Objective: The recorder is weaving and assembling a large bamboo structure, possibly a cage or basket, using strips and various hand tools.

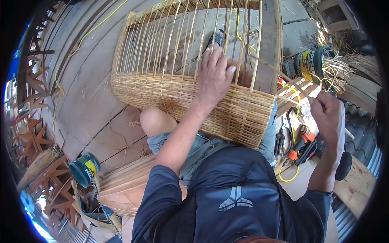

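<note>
A partly woven wicker panel (174, 91) on a wooden frame rests across my lap, its lower band of tight weave below a row of bare upright stakes (166, 44). On the upper edge of the weave lies my left hand (214, 79), fingers stretched over the stakes and no strip visible in them. Off to the right, my right hand (327, 113) is closed around the end of a thin wicker strip (279, 73). That strip slants up and left from my fist to the stakes at the panel's right side. What lies under my left palm is hidden.
Right of my lap lie scissors (288, 121) and an orange-and-black power tool (304, 139) with a yellow cord. A dark green bucket (314, 62) near loose strips stands at upper right, another green bucket (84, 168) at lower left. Star-shaped wooden pieces (40, 137) line the left.
</note>
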`<state>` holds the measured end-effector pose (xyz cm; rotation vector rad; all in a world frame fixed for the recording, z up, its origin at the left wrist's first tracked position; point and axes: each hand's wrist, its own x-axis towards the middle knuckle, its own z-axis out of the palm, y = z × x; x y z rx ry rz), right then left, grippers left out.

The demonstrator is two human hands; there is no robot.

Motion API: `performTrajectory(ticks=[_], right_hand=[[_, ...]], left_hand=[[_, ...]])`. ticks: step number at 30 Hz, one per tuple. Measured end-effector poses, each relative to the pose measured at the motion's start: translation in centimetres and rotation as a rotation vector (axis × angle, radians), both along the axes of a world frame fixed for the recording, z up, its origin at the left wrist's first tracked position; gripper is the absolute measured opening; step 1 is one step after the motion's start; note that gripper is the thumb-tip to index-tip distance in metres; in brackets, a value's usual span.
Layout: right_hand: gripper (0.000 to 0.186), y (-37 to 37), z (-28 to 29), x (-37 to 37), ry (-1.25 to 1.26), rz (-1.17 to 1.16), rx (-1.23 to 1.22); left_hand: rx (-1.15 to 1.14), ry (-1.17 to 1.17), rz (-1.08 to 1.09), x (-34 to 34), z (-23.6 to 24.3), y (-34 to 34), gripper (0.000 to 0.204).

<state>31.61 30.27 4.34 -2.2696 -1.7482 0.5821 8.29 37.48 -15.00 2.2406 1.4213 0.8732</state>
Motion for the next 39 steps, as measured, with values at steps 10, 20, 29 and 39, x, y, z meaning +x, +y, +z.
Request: performTrajectory(ticks=[10,20,29,39], right_hand=[[0.029,2.7,-6.9,0.5,0.087,0.120,-0.094],[0.030,5.7,-6.8,-3.3,0.067,0.311,-0.069],[0.026,3.7,-5.2,-0.7,-0.104,0.171,-0.241],[0.018,4.7,-5.2,-2.8,0.042,0.188,-0.215]], left_hand=[[0.038,-0.201,0.120,0.6,-1.4,2.7,0.018],[-0.121,0.011,0.061,-2.2,-2.8,2.8,0.051],[-0.228,-0.159,0.295,-4.4,-4.3,5.0,0.022],[-0.142,0.167,0.291,-6.9,-5.3,4.0,0.041]])
